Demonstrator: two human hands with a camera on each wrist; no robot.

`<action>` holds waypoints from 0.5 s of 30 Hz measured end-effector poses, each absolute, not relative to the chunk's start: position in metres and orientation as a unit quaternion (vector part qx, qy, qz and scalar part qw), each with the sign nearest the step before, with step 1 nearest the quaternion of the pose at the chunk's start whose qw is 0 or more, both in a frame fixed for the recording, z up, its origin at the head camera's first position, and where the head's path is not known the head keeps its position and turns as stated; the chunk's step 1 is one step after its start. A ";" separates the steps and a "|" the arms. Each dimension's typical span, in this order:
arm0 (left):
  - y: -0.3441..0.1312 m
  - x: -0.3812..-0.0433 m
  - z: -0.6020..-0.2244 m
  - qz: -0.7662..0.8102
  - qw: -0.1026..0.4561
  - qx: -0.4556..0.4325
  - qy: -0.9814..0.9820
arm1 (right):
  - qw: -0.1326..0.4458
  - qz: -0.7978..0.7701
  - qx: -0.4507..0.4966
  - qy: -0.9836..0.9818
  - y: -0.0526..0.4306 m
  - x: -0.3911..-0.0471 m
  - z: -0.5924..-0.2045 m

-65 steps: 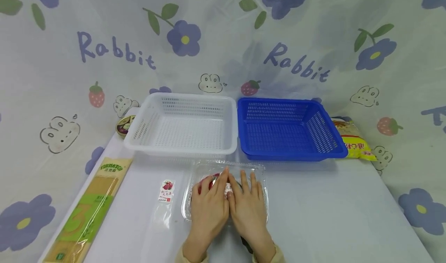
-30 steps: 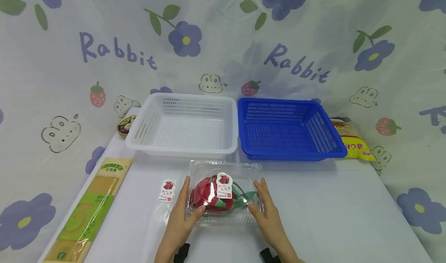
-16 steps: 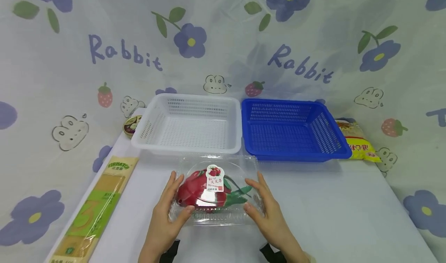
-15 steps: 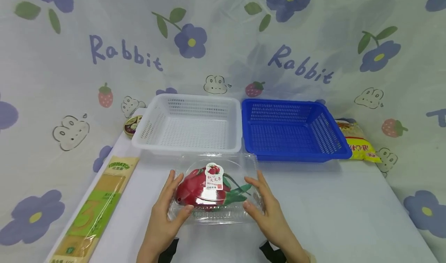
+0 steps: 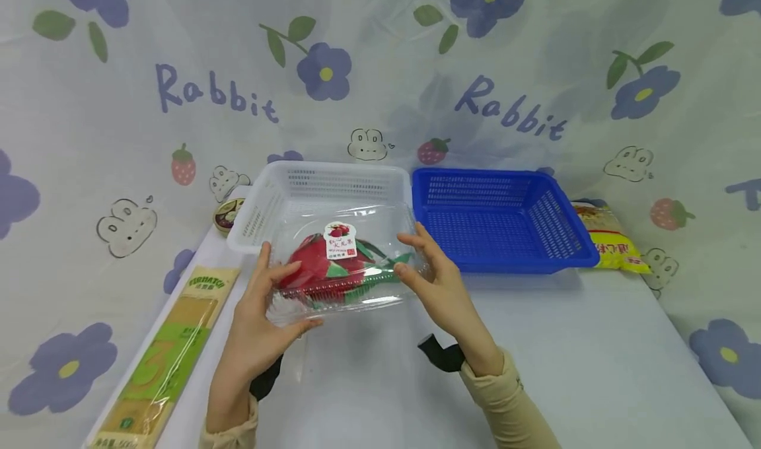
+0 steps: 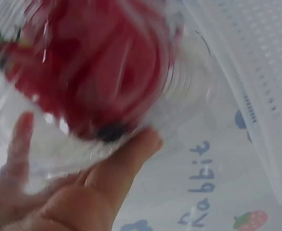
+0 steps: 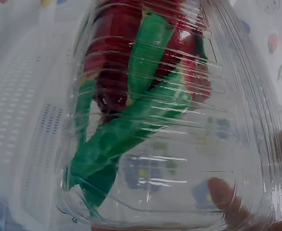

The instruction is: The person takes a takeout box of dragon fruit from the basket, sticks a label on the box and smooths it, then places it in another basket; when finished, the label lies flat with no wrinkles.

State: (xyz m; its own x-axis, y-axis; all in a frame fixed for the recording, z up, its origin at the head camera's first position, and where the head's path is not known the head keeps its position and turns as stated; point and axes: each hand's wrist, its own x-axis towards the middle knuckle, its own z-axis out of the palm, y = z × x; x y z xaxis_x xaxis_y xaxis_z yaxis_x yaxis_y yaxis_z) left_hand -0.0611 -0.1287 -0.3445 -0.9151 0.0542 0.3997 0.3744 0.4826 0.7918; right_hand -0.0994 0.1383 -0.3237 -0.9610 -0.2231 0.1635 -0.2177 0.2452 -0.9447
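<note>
Both hands hold up a clear plastic clamshell box (image 5: 351, 298), raised off the table and tilted, overlapping the front of the white basket (image 5: 264, 201) in the head view. Inside lies a red dragon fruit (image 5: 306, 262) with green leaf tips (image 7: 126, 125), and a white label (image 5: 341, 244) is stuck on the lid. My left hand (image 5: 252, 323) grips the left end, thumb along the lower front edge. At the right end my right hand (image 5: 442, 287) pinches the box between thumb and fingers. The left wrist view shows the fruit blurred, close above the fingers.
A blue basket (image 5: 505, 265) stands right of the white one, with a yellow food bag (image 5: 615, 247) behind its right side. A long noodle packet (image 5: 169, 353) lies along the left table edge. Behind the white basket's left side is a round tin (image 5: 224, 216).
First the hands lay flat on the lid; then they moved to the box's two ends. The box has risen off the table, forward and to the left, tilting towards the white basket.
</note>
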 end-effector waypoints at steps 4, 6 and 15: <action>-0.134 -0.088 -0.336 -0.546 0.176 -0.083 -0.815 | -0.031 -0.581 -0.137 0.802 0.124 -0.111 -0.313; -0.138 -0.103 -0.331 -0.568 0.178 -0.073 -0.800 | -0.055 -0.575 -0.141 0.804 0.118 -0.116 -0.311; -0.158 -0.168 -0.316 -0.595 0.135 -0.040 -0.791 | -0.113 -0.611 -0.151 0.769 0.102 -0.135 -0.319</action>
State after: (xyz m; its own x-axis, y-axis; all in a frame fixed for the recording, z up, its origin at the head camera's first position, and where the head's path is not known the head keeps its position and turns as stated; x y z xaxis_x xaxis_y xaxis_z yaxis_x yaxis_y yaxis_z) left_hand -0.1683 -0.1584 -0.3162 -0.9606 -0.0975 0.2602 0.2228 0.2888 0.9311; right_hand -0.1353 0.1019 -0.3185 -0.9290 -0.0938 0.3580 -0.3699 0.2075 -0.9056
